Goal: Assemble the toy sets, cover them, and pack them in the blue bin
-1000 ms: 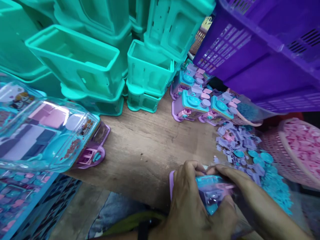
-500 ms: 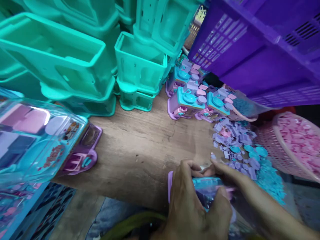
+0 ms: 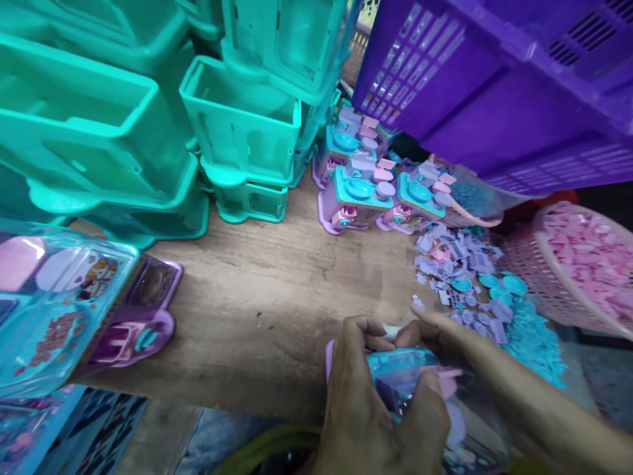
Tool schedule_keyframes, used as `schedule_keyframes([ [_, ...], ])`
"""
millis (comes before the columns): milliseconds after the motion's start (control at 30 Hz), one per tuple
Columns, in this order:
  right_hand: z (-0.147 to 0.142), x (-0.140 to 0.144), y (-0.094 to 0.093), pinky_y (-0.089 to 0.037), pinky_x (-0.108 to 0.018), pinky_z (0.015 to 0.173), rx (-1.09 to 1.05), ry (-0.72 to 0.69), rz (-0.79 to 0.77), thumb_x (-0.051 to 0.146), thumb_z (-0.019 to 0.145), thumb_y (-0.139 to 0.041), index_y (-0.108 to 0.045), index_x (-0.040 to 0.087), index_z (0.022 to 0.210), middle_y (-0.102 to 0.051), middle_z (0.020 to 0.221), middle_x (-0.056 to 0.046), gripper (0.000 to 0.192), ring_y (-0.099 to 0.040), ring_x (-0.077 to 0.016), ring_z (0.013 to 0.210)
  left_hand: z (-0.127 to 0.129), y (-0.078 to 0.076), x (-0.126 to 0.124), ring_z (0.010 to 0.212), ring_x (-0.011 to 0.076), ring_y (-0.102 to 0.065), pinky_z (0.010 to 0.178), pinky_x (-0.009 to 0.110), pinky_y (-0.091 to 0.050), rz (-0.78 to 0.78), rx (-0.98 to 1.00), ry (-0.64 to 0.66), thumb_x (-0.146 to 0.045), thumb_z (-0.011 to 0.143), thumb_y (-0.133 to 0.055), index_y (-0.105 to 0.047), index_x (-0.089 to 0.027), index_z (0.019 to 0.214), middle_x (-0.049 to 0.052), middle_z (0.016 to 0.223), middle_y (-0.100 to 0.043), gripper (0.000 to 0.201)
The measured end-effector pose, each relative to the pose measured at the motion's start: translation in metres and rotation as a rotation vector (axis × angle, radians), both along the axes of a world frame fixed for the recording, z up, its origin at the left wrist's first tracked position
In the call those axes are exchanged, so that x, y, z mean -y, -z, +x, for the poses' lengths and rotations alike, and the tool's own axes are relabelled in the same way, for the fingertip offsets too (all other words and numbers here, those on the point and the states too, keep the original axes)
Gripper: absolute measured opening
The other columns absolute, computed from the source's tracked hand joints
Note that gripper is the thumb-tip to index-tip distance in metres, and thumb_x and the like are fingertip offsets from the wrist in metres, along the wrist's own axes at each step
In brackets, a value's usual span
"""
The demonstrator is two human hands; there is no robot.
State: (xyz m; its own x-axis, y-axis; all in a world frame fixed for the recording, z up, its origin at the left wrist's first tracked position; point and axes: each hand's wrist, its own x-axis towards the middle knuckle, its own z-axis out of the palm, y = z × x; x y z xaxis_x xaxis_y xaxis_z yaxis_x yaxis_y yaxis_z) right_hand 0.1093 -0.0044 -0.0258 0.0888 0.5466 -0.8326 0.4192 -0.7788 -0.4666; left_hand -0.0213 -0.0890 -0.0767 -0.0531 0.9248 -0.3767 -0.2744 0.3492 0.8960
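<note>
At the front edge of the table my left hand (image 3: 366, 409) is wrapped round a small toy kitchen unit (image 3: 400, 363) with a turquoise top and a purple base. Its thumb lies across the top, close to a pink piece. My right hand (image 3: 435, 333) grips the far right side of the same unit, fingertips curled in near those of the left. Clear plastic shows on the unit's right side, under my right forearm. The fingers hide much of the unit.
Finished-looking toy kitchen units (image 3: 359, 194) stand at the back, beside stacked turquoise housings (image 3: 242, 125). Loose lilac parts (image 3: 452, 260) and turquoise pieces (image 3: 531, 343) lie at right, near a pink basket (image 3: 529, 254). A purple crate (image 3: 475, 92) overhangs them. A clear-covered toy (image 3: 69, 310) is at left.
The camera view has shifted, so the housings and the toy at left appear farther left. Both hands keep hold of the toy kitchen unit; its pink piece shows more clearly.
</note>
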Motion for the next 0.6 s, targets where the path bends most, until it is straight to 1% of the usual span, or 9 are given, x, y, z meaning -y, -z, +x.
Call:
schedule_keyframes([
  [33, -0.001, 0.001, -0.001, -0.051, -0.034, 0.065, -0.027, 0.019, -0.038, 0.07, 0.067, -0.07, -0.07, 0.022, 0.074, -0.068, 0.072, -0.004, 0.049, -0.063, -0.022, 0.067, 0.001, -0.001, 0.0, 0.103, 0.0249, -0.067, 0.086, 0.036, -0.057, -0.028, 0.01, -0.005, -0.035, 0.084, -0.071, -0.053, -0.024, 0.115, 0.006, 0.109, -0.067, 0.037],
  [67, -0.003, 0.001, -0.001, -0.051, -0.033, 0.065, -0.016, 0.024, -0.034, 0.071, 0.065, -0.071, -0.069, 0.022, 0.073, -0.068, 0.072, -0.003, 0.05, -0.062, -0.0213, 0.067, 0.001, -0.002, 0.0, 0.101, 0.0241, -0.067, 0.087, 0.035, -0.056, -0.05, 0.016, -0.007, -0.034, 0.084, -0.071, -0.054, -0.024, 0.115, 0.006, 0.108, -0.067, 0.037],
  [167, -0.008, -0.001, 0.001, -0.048, -0.031, 0.062, 0.14, -0.038, 0.105, 0.077, 0.055, -0.071, -0.067, 0.021, 0.066, -0.065, 0.068, -0.003, 0.057, -0.06, -0.0201, 0.066, 0.003, -0.005, -0.001, 0.1, 0.0233, -0.067, 0.087, 0.034, -0.056, -0.075, 0.047, -0.008, -0.033, 0.082, -0.071, -0.055, -0.023, 0.113, 0.006, 0.107, -0.067, 0.036],
  [233, -0.012, -0.004, 0.003, -0.045, -0.031, 0.058, 0.216, -0.094, 0.147, 0.08, 0.053, -0.067, -0.066, 0.021, 0.061, -0.06, 0.06, -0.002, 0.059, -0.058, -0.0199, 0.062, 0.002, -0.005, -0.001, 0.103, 0.0239, -0.066, 0.088, 0.034, -0.056, -0.08, 0.073, -0.001, -0.034, 0.082, -0.071, -0.055, -0.023, 0.112, 0.006, 0.108, -0.066, 0.036],
  [300, -0.016, -0.007, 0.003, -0.043, -0.033, 0.056, 0.25, -0.157, 0.165, 0.081, 0.056, -0.06, -0.065, 0.022, 0.058, -0.056, 0.055, -0.002, 0.059, -0.056, -0.0206, 0.059, 0.001, -0.005, -0.002, 0.104, 0.0241, -0.066, 0.09, 0.035, -0.056, -0.09, 0.085, 0.007, -0.035, 0.082, -0.071, -0.055, -0.023, 0.111, 0.007, 0.108, -0.067, 0.034],
  [333, -0.018, -0.009, 0.003, -0.043, -0.034, 0.057, 0.265, -0.188, 0.184, 0.082, 0.057, -0.057, -0.065, 0.023, 0.057, -0.058, 0.055, -0.003, 0.06, -0.057, -0.0216, 0.06, 0.001, -0.004, -0.002, 0.103, 0.024, -0.066, 0.09, 0.035, -0.055, -0.092, 0.088, 0.008, -0.035, 0.083, -0.071, -0.056, -0.023, 0.109, 0.007, 0.108, -0.067, 0.033],
  [467, -0.011, -0.006, 0.007, -0.052, -0.038, 0.071, 0.296, -0.262, 0.342, 0.084, 0.062, -0.052, -0.065, 0.025, 0.054, -0.069, 0.069, -0.008, 0.061, -0.065, -0.0278, 0.076, 0.004, 0.004, -0.001, 0.102, 0.0237, -0.067, 0.092, 0.034, -0.056, -0.047, 0.07, -0.042, -0.034, 0.083, -0.071, -0.057, -0.023, 0.103, 0.006, 0.102, -0.068, 0.026],
  [533, 0.002, -0.003, 0.015, -0.054, -0.038, 0.074, 0.24, -0.273, 0.388, 0.082, 0.068, -0.052, -0.065, 0.026, 0.053, -0.071, 0.071, -0.008, 0.06, -0.067, -0.0279, 0.077, 0.009, 0.01, 0.002, 0.099, 0.0232, -0.068, 0.089, 0.032, -0.057, -0.011, 0.021, -0.071, -0.032, 0.083, -0.072, -0.057, -0.023, 0.103, 0.005, 0.098, -0.068, 0.027],
  [600, 0.014, -0.005, 0.031, -0.054, -0.038, 0.067, 0.141, -0.299, 0.388, 0.08, 0.077, -0.049, -0.065, 0.025, 0.052, -0.069, 0.063, -0.008, 0.062, -0.066, -0.026, 0.065, 0.01, 0.017, 0.004, 0.095, 0.0224, -0.069, 0.083, 0.029, -0.058, 0.063, -0.049, -0.087, -0.03, 0.083, -0.073, -0.057, -0.023, 0.107, 0.004, 0.097, -0.069, 0.029],
])
